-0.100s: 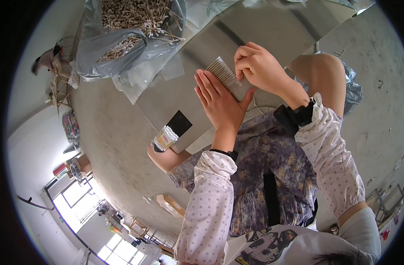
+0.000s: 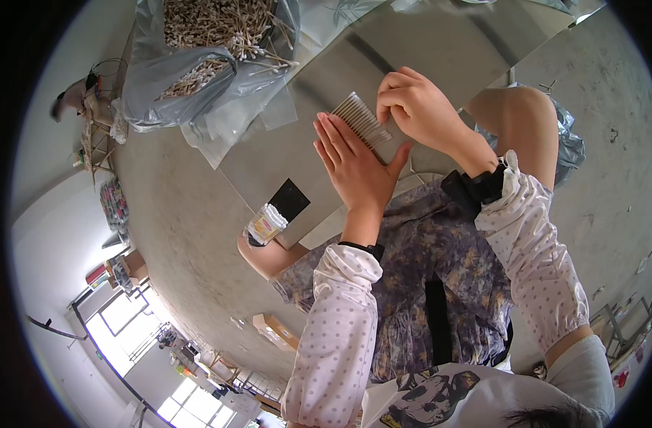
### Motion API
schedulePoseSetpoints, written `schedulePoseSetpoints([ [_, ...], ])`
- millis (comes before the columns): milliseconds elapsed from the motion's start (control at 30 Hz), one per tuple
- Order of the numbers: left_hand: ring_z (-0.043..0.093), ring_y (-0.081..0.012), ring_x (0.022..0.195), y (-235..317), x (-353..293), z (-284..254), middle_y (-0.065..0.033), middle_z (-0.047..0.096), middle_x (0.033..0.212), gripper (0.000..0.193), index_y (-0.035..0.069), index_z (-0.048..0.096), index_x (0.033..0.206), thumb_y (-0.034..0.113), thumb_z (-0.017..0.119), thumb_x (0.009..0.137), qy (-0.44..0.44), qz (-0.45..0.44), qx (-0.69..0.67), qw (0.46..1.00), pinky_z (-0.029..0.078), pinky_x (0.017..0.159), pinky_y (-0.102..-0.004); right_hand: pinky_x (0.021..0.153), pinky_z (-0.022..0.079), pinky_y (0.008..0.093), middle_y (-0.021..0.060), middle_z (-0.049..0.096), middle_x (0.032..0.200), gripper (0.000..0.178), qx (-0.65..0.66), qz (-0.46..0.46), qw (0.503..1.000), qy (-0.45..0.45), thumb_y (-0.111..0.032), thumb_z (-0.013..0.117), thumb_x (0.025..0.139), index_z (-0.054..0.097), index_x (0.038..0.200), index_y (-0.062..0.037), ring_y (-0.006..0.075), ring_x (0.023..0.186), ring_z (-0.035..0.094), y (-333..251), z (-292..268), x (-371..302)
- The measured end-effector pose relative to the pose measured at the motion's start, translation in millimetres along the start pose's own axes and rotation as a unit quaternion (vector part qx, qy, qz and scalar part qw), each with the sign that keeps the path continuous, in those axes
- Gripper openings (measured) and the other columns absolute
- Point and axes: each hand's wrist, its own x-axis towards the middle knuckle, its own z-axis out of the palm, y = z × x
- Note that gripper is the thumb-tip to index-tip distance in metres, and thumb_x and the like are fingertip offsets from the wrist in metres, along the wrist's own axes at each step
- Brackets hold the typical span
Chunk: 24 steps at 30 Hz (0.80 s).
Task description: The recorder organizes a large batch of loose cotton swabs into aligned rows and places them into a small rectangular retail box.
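A row of cotton swabs (image 2: pixel 362 120) lies side by side on the grey table top. My left hand (image 2: pixel 359 170) is flat, fingers stretched out, and its edge covers the near-left ends of the row. Just right of the row, my right hand (image 2: pixel 422 110) is closed with its fingers curled in a pinch; what is between them, if anything, is hidden. A packed bundle of cotton swabs with a printed label (image 2: pixel 267 224) stands by a black flat piece (image 2: pixel 290 201) at the table's left edge.
A grey plastic bag (image 2: pixel 151 85) full of loose cotton swabs (image 2: pixel 215 25) sits at the far left of the table (image 2: pixel 440 53). Clear plastic sheeting hangs over that edge. A cardboard box (image 2: pixel 274 332) is on the floor to the left. Another grey bag (image 2: pixel 570 143) lies beyond my right knee.
My right hand has shifted very slightly. The left hand and the row of swabs look the same.
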Motion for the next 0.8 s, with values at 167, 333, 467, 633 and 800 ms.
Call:
schedulePoseSetpoints([
  [167, 0.019, -0.0426, 0.148, 1.1, -0.6, -1.1, -0.0336, 0.021, 0.154, 0.122, -0.016, 0.018, 0.147, 0.076, 0.059, 0.078, -0.006, 0.0, -0.002, 1.0, 0.02, 0.119, -0.0504, 0.08, 0.05, 0.0343, 0.0004, 0.063, 0.082, 0.015, -0.012, -0.002, 1.0, 0.003, -0.001, 0.059, 0.073, 0.068, 0.068, -0.0105, 0.0217, 0.086, 0.057, 0.5, 1.6, 0.1],
  [333, 0.018, -0.0424, 0.148, -0.7, -0.7, -0.4, -0.0336, 0.021, 0.154, 0.123, -0.016, 0.018, 0.147, 0.077, 0.057, 0.078, -0.008, 0.0, 0.007, 1.0, 0.019, 0.119, -0.0502, 0.082, 0.049, 0.0341, 0.0002, 0.063, 0.083, 0.014, -0.025, -0.014, 1.0, -0.008, -0.001, 0.06, 0.074, 0.068, 0.067, -0.0104, 0.0219, 0.087, 0.057, 0.2, 1.5, 0.4],
  [467, 0.018, -0.0425, 0.148, -0.5, -0.5, 0.1, -0.0337, 0.021, 0.155, 0.123, -0.016, 0.017, 0.148, 0.078, 0.057, 0.079, -0.013, -0.002, 0.005, 1.0, 0.02, 0.119, -0.0505, 0.08, 0.05, 0.034, 0.0005, 0.063, 0.085, 0.016, -0.019, -0.01, 1.0, 0.009, 0.003, 0.059, 0.074, 0.068, 0.069, -0.0091, 0.0217, 0.088, 0.056, 0.0, 3.9, 1.3],
  [633, 0.017, -0.0429, 0.148, 0.5, -0.5, 1.4, -0.0339, 0.019, 0.155, 0.123, -0.016, 0.016, 0.148, 0.078, 0.055, 0.079, -0.014, 0.0, 0.007, 1.0, 0.019, 0.119, -0.0506, 0.078, 0.05, 0.0345, 0.0007, 0.062, 0.087, 0.018, -0.014, -0.004, 1.0, 0.022, 0.006, 0.057, 0.075, 0.068, 0.072, -0.0076, 0.0217, 0.088, 0.056, 0.2, 5.5, 3.0],
  [800, 0.017, -0.043, 0.148, -0.8, -1.0, 0.9, -0.0343, 0.02, 0.155, 0.123, -0.017, 0.017, 0.148, 0.078, 0.055, 0.079, -0.012, 0.003, 0.007, 1.0, 0.019, 0.119, -0.0507, 0.085, 0.049, 0.0331, -0.0001, 0.063, 0.085, 0.014, -0.029, -0.007, 0.999, 0.016, 0.0, 0.06, 0.074, 0.067, 0.068, -0.01, 0.0211, 0.089, 0.057, -0.4, 6.6, 3.5],
])
